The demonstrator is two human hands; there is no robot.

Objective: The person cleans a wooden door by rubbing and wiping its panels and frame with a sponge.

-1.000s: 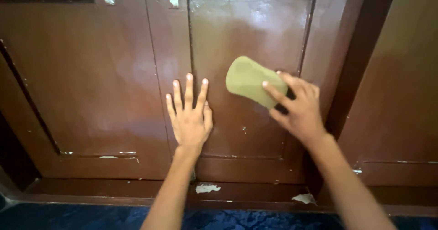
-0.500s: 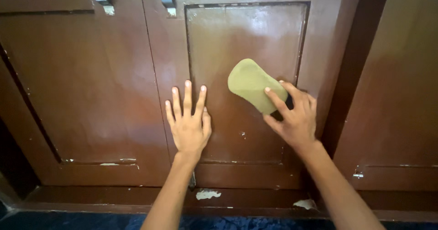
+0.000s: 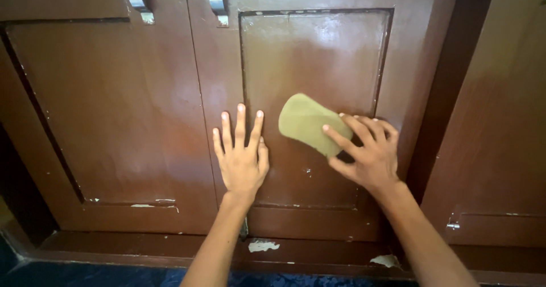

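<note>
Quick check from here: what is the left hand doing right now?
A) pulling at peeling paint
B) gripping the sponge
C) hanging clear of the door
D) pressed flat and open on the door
D: the left hand lies flat, fingers spread, on the brown door, while the right hand holds the green sponge.

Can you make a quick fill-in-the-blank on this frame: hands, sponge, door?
1. The right hand presses a green ____ against the door panel.
2. The left hand lies ____ on the door, fingers spread.
3. The door is painted ____.
4. Paint has chipped off the sill ____ the door.

Missing words: sponge; flat; brown; below
</note>
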